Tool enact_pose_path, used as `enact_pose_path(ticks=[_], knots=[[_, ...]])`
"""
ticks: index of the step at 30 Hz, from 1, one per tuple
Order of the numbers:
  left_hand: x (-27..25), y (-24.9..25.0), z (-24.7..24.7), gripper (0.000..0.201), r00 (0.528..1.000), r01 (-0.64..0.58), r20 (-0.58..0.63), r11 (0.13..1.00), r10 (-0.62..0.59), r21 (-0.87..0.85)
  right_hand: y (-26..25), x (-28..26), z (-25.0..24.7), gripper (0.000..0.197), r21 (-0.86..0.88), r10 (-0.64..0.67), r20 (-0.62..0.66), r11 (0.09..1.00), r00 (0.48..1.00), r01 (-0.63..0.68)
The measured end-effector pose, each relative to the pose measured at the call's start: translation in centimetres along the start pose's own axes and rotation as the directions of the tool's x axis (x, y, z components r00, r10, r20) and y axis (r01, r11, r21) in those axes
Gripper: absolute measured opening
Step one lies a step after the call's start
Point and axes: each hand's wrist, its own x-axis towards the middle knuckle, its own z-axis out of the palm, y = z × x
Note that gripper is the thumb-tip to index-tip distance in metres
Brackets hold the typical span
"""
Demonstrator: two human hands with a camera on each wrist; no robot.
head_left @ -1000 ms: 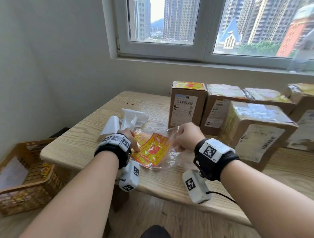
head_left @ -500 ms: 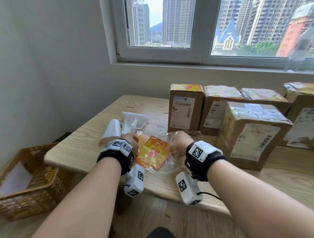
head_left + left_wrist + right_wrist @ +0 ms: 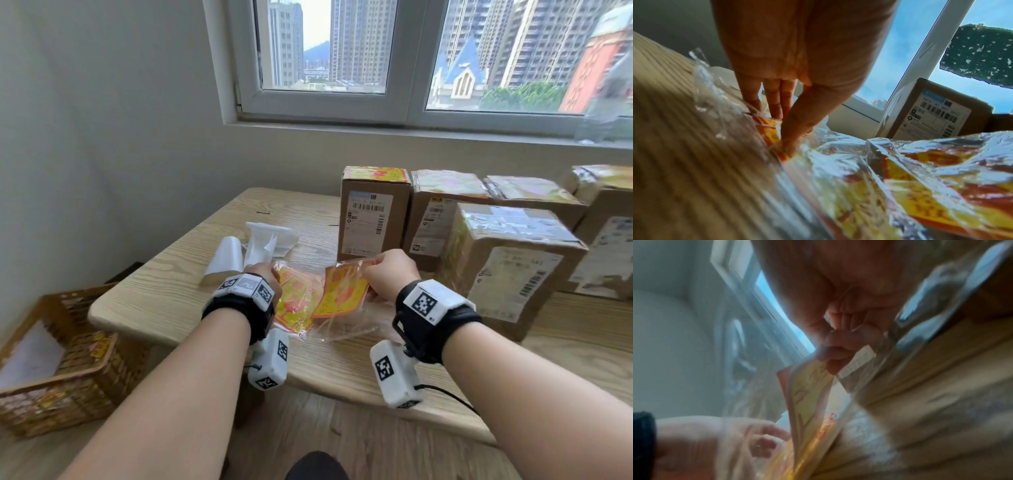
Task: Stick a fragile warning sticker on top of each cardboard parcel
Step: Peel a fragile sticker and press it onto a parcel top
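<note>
A clear plastic bag (image 3: 329,329) of yellow-and-red fragile stickers lies near the wooden table's (image 3: 178,294) front edge. My left hand (image 3: 274,275) holds its left end down, thumb and fingers (image 3: 774,104) pinching the bag (image 3: 849,162). My right hand (image 3: 368,270) pinches the top edge of one sticker sheet (image 3: 342,294), lifted at the bag's mouth; the right wrist view shows it blurred, the sheet (image 3: 807,386) hanging from the fingertips (image 3: 830,353). Several cardboard parcels stand behind: the leftmost (image 3: 373,212) and its back-row neighbour (image 3: 442,205) carry yellow-red stickers on top. The nearest parcel (image 3: 507,267) has tape across its top.
White peeled backing papers (image 3: 257,246) lie on the table behind my left hand. A wicker basket (image 3: 78,387) with scraps sits on the floor at the left. The wall and window sill run behind the parcels. Bare tabletop shows at the left and along the front.
My right hand has drawn one sticker sheet up and to the right, out from the pack in the bag. My left hand has stayed on the bag's left end.
</note>
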Motion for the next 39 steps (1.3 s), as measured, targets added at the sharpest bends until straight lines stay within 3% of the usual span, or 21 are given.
enact_pose_path(ticks=[6, 10, 11, 13, 16, 18, 21, 32, 39], knots=[[-2.5, 3.8, -1.1, 0.029, 0.989, -0.065, -0.129, 0.996, 0.072, 0.053, -1.6, -2.7, -5.0, 0.022, -0.135, -0.161, -0.144, 0.981, 0.976, 0.142], [-3.9, 8.2, -3.9, 0.026, 0.982, -0.163, -0.122, 0.973, 0.143, -0.165, -2.4, -4.0, -9.7, 0.019, -0.156, -0.248, -0.274, 0.965, 0.929, 0.211], [-4.4, 9.1, -4.5, 0.023, 0.984, -0.172, -0.093, 0.934, 0.150, -0.313, -2.3, -4.2, -10.9, 0.020, -0.141, -0.262, -0.316, 0.963, 0.912, 0.228], [-5.8, 10.6, -5.3, 0.016, 0.979, -0.136, 0.035, 0.774, 0.201, -0.618, -2.1, -4.4, -13.2, 0.021, -0.073, -0.269, -0.419, 0.962, 0.867, 0.263], [-8.0, 11.9, -6.2, 0.027, 0.887, -0.068, 0.234, 0.614, 0.398, -0.787, -1.4, -4.4, -15.7, 0.021, 0.032, -0.231, -0.521, 0.957, 0.821, 0.289], [-8.7, 12.5, -6.4, 0.022, 0.835, -0.103, 0.258, 0.600, 0.485, -0.793, -0.9, -4.3, -16.5, 0.019, 0.086, -0.199, -0.551, 0.952, 0.810, 0.293], [-8.9, 13.2, -6.3, 0.013, 0.807, -0.134, 0.275, 0.616, 0.522, -0.776, -0.3, -4.2, -16.8, 0.015, 0.163, -0.168, -0.553, 0.939, 0.816, 0.304], [-9.4, 14.8, -5.8, 0.006, 0.820, -0.155, 0.225, 0.583, 0.527, -0.798, 0.7, -3.8, -16.5, 0.013, 0.320, -0.100, -0.508, 0.900, 0.856, 0.295], [-10.2, 15.6, -5.7, 0.009, 0.798, -0.108, 0.252, 0.542, 0.547, -0.833, 1.3, -3.4, -16.8, 0.007, 0.361, -0.071, -0.503, 0.888, 0.861, 0.285]])
